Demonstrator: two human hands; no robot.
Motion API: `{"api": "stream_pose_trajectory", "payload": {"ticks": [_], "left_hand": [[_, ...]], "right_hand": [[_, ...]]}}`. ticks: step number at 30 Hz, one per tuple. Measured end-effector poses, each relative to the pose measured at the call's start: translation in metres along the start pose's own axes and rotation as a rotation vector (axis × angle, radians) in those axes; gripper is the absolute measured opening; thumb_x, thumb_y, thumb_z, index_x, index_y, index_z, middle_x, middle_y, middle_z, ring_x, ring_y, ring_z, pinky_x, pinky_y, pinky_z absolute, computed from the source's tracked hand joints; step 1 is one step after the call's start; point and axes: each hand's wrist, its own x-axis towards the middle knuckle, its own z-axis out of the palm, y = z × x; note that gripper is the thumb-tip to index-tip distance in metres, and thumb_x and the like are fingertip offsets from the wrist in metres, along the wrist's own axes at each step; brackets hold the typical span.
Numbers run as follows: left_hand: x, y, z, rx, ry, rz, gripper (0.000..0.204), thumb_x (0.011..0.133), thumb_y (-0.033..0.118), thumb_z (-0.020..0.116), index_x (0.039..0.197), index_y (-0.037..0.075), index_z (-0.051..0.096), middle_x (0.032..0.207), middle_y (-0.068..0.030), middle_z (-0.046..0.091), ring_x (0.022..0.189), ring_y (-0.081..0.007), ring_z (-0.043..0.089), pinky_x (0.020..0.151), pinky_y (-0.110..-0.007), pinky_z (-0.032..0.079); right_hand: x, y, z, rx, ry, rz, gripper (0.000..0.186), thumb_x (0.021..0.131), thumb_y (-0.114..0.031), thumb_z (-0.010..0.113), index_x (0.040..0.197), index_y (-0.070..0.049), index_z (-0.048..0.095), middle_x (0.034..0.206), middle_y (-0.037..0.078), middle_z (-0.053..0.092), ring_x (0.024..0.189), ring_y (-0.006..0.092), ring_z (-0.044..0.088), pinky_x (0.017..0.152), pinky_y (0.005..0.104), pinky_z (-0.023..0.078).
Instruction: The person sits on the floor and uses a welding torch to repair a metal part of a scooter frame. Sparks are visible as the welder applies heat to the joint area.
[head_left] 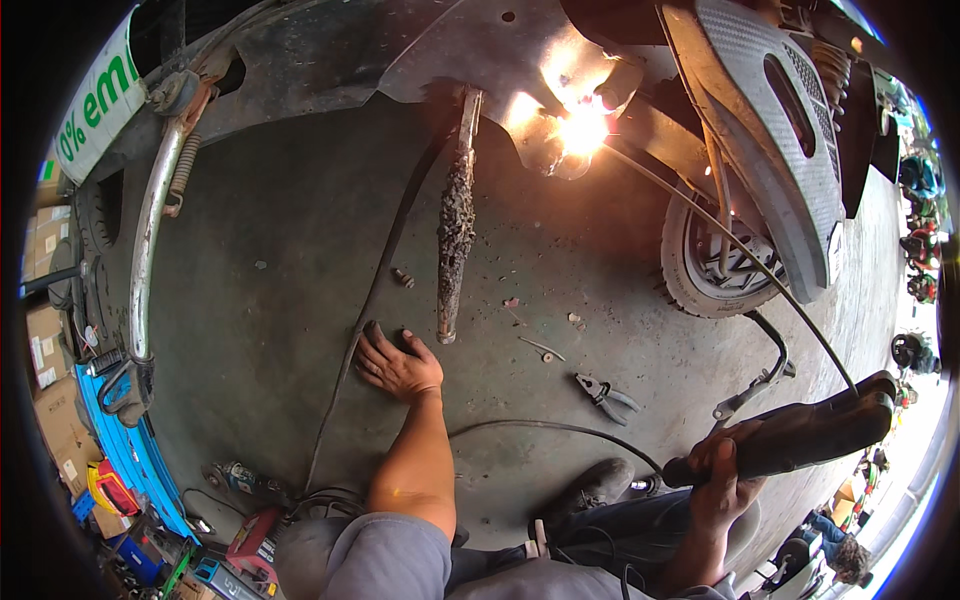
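My left hand [398, 365] rests on the concrete floor with fingers spread, beside a black cable [350, 365]. My right hand [725, 480] grips a black welding electrode holder [800, 432]; its long rod [757, 262] runs up to a glaring arc [585, 130] on a metal plate [470, 45] under a raised scooter. The glare hides the rod's tip. Just above my left hand, a rough, crusted metal bar [455, 225] hangs from the plate. Pliers [607, 398] and small scraps lie between my two hands.
A scooter wheel [725, 270] and a grey body panel [780, 140] are at upper right, a curved stand [760, 370] below. A silver tube with a spring [155, 240] is at left, beside cardboard boxes [55, 425] and a power tool [240, 478]. Another person [840, 555] is at far lower right.
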Motion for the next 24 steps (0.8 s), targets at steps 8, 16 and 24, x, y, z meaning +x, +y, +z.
{"api": "stream_pose_trajectory", "payload": {"ticks": [8, 16, 24], "left_hand": [[0.0, 0.0005, -0.0006, 0.001, -0.009, -0.01, 0.059, 0.092, 0.038, 0.051, 0.144, 0.012, 0.04, 0.151, -0.0157, 0.035, 0.143, -0.0341, 0.029, 0.116, -0.056, 0.019], [0.0, -0.0026, 0.0, 0.004, -0.002, 0.004, 0.059, 0.092, 0.038, 0.051, 0.144, 0.012, 0.04, 0.151, -0.0159, 0.035, 0.143, -0.034, 0.029, 0.116, -0.056, 0.019], [0.0004, 0.0006, -0.002, -0.019, -0.001, 0.001, 0.06, 0.091, 0.037, 0.052, 0.144, 0.012, 0.039, 0.151, -0.0156, 0.035, 0.143, -0.0342, 0.029, 0.117, -0.056, 0.018]], "right_hand": [[-0.0004, 0.0014, 0.0, -0.02, -0.006, -0.017, 0.026, 0.095, -0.013, 0.066, 0.105, -0.001, 0.046, 0.073, 0.008, 0.054, 0.057, 0.0139, 0.053, 0.052, 0.0258, 0.045], [-0.0003, 0.0012, 0.0021, 0.005, 0.002, 0.011, 0.023, 0.095, -0.013, 0.065, 0.1, -0.002, 0.046, 0.072, 0.007, 0.052, 0.056, 0.0139, 0.052, 0.051, 0.0262, 0.044], [-0.0003, -0.0007, 0.0006, 0.061, 0.09, 0.034, 0.02, 0.095, -0.011, 0.063, 0.099, -0.001, 0.046, 0.07, 0.007, 0.05, 0.054, 0.0134, 0.049, 0.049, 0.0261, 0.044]]}}
